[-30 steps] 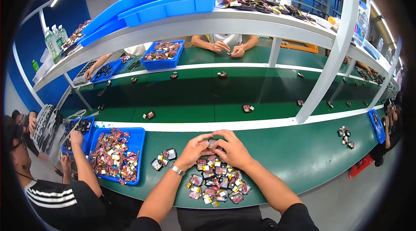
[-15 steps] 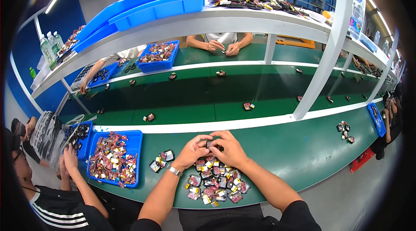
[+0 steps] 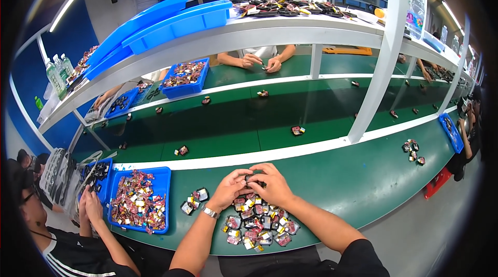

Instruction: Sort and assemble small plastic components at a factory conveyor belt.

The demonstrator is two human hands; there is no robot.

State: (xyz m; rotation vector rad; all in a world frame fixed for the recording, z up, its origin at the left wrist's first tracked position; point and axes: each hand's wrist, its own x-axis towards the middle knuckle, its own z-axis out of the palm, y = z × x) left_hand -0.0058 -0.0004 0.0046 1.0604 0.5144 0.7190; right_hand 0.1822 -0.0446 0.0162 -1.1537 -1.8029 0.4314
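Note:
Both my hands meet above the near edge of the green bench (image 3: 342, 196). My left hand (image 3: 228, 190), with a metal watch at the wrist, and my right hand (image 3: 273, 185) pinch one small dark electronic unit (image 3: 249, 178) between their fingertips. Most of that unit is hidden by the fingers. Just below my hands lies a pile of small units (image 3: 262, 225) in clear and black housings, with red wires and white and yellow labels. A smaller cluster of similar units (image 3: 194, 201) sits left of my left wrist.
Left of me stands a blue tray (image 3: 167, 199) heaped with red-wired parts, beside a co-worker's hands (image 3: 92, 207). Beyond a white rail, spaced units (image 3: 298, 130) lie on a green belt (image 3: 228, 137). A white shelf post (image 3: 378, 64) rises ahead; several units (image 3: 412, 151) lie farther right.
My hands stay together on the dark unit, with small shifts of the fingers. The whole view has tilted slightly. Across the belt, a co-worker's arm at left has drawn back.

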